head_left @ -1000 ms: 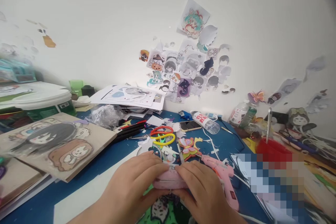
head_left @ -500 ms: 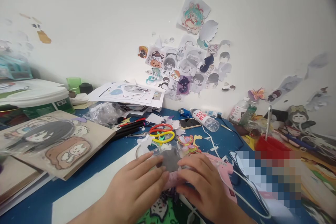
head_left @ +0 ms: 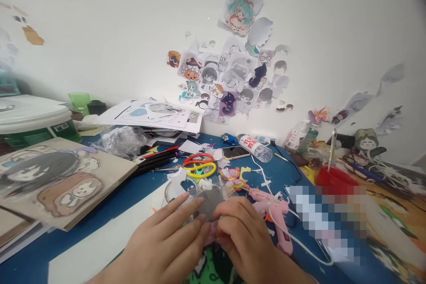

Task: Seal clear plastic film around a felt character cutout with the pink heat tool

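Observation:
My left hand (head_left: pixel 169 235) lies with its long fingers side by side, their tips pressed on a small grey and pink piece (head_left: pixel 210 202). From the other side, my right hand (head_left: pixel 244 235) pinches the piece's lower pink edge between bent fingers and thumb. The piece looks flat, with what seems to be shiny clear film at its upper edge; its exact kind I cannot make out. Below the hands a green patterned surface (head_left: pixel 208 270) shows in part. A roll of clear tape (head_left: pixel 169 191) sits just beyond my left fingertips.
Scissors with red and yellow handles (head_left: pixel 201 169) lie beyond the hands among paper scraps. To the right are a pink glue gun (head_left: pixel 271 204) with a white cord, a phone (head_left: pixel 235 153), a bottle (head_left: pixel 254 147) and a red container (head_left: pixel 336 179). Painted boards (head_left: pixel 80 177) stand left.
The view has turned slightly right, so the scene sits farther left. My right fingers have drawn closer to my left hand and pinch the piece more tightly; more of the glue gun shows.

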Demonstrator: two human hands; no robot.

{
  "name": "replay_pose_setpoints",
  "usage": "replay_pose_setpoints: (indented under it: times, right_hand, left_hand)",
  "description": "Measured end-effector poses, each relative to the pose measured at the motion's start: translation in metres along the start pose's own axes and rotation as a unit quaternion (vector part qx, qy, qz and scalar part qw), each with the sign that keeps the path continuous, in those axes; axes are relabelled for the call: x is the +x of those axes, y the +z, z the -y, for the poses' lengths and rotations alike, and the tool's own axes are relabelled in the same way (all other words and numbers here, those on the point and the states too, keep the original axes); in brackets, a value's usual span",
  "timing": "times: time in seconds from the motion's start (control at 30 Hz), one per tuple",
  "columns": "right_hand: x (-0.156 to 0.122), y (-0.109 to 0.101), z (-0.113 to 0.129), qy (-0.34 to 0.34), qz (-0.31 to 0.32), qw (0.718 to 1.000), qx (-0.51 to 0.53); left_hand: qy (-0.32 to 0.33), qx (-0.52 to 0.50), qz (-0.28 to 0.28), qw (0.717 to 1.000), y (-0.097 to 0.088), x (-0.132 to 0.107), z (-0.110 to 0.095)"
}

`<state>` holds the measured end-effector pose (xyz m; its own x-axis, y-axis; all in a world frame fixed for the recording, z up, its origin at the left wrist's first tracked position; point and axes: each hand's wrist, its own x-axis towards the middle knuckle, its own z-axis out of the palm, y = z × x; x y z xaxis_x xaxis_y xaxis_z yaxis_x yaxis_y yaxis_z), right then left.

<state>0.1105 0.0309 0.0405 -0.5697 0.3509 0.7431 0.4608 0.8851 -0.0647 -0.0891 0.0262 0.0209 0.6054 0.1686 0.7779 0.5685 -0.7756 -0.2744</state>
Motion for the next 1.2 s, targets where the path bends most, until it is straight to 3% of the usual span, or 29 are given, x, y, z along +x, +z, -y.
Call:
replay_pose_setpoints:
  times: [0.23, 0.33, 0.53, 0.83, 1.0, 1.2]
  right_hand:
    - [-0.001, -0.006, -0.005, 0.005, -0.015, 0.999, 0.039]
    - [-0.003, -0.004, -0.019, 0.044, -0.064, 0.996, 0.041]
    - [-0.001, 0.001, -0.033, 0.124, -0.119, 0.984, -0.050]
    - [-0.006, 0.003, -0.030, -0.003, 0.001, 0.999, -0.049]
    - [-0.010, 0.008, -0.037, -0.002, 0.023, 0.993, -0.118]
    - [-0.008, 0.008, -0.036, -0.020, 0.029, 0.993, -0.116]
  left_hand:
    - [-0.030, -0.017, 0.004, 0.999, 0.002, -0.004, 0.006]
    - [-0.033, -0.022, 0.005, 0.999, 0.002, -0.006, 0.006]
    - [-0.040, -0.014, 0.004, 0.999, 0.002, -0.003, 0.008]
    - [-0.039, -0.004, -0.005, 0.999, 0.001, -0.005, 0.012]
    - [-0.065, 0.009, -0.014, 0.998, 0.001, -0.007, 0.015]
    - [-0.111, -0.018, -0.023, 0.993, 0.001, -0.004, 0.014]
